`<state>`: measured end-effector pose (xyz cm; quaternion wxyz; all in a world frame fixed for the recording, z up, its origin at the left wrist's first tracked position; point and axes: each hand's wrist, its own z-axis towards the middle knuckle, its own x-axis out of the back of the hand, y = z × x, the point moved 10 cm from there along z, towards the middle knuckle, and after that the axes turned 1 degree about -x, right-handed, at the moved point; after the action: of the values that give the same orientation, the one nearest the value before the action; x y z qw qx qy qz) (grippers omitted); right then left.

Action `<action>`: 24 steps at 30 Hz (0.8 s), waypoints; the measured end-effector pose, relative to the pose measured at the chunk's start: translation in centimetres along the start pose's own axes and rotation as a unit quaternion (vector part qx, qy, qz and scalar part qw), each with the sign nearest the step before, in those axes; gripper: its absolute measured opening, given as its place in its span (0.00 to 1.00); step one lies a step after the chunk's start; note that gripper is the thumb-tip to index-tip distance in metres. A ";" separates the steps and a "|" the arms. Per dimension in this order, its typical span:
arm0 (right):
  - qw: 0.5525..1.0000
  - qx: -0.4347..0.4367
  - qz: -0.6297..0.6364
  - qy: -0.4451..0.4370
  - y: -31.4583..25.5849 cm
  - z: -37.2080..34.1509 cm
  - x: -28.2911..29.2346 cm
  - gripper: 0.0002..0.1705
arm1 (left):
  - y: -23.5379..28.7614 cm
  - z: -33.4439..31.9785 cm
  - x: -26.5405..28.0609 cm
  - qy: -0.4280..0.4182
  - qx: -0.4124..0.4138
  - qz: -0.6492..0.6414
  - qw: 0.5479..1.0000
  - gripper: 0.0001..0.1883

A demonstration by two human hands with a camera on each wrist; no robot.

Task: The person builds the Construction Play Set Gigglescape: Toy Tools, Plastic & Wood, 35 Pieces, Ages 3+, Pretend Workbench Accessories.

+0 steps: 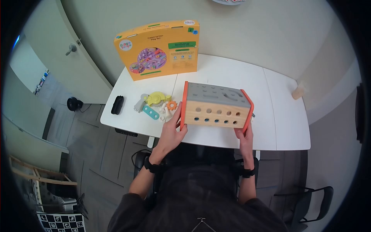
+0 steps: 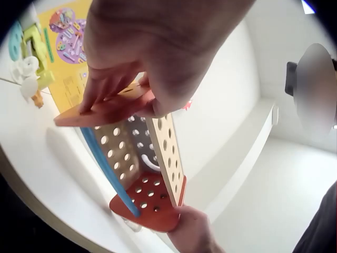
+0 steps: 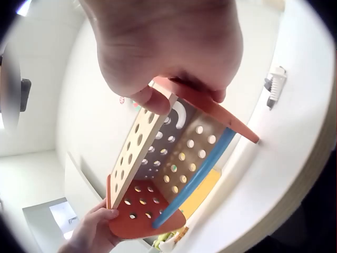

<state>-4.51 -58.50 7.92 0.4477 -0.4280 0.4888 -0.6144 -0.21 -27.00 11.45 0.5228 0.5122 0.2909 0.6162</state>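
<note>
A wooden toy toolbox [image 1: 211, 113] with a grey perforated panel on top and orange-red ends is held over the white table [image 1: 208, 137]. My left hand [image 1: 171, 133] grips its left end panel, thumb on the near side. At the opposite end, my right hand [image 1: 245, 142] holds the other end panel by its lower near edge. Both wrist views look into the hollow inside, where a blue rod [image 2: 110, 171] runs between the ends on the open side. Rows of round holes pierce the light wood side [image 3: 129, 153].
Left of the toolbox lie a yellow toy piece [image 1: 156, 98], a teal strip [image 1: 150, 112], an orange gear [image 1: 172, 105] and white parts. A black tray [image 1: 117, 104] sits farther left. Behind stands a yellow-orange packaging box [image 1: 158, 50]. A white screw-like piece [image 3: 277, 81] lies on the right.
</note>
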 end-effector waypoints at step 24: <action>0.956 -0.004 -0.291 0.027 -4.8 9.7 -0.5 0.29 | -1.7 8.3 1.9 -0.015 0.175 0.053 0.983 0.36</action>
<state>4.29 -59.51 14.08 0.2346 -0.5368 0.3571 -0.7275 8.27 -26.21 13.08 0.3959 0.6193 0.3587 0.5754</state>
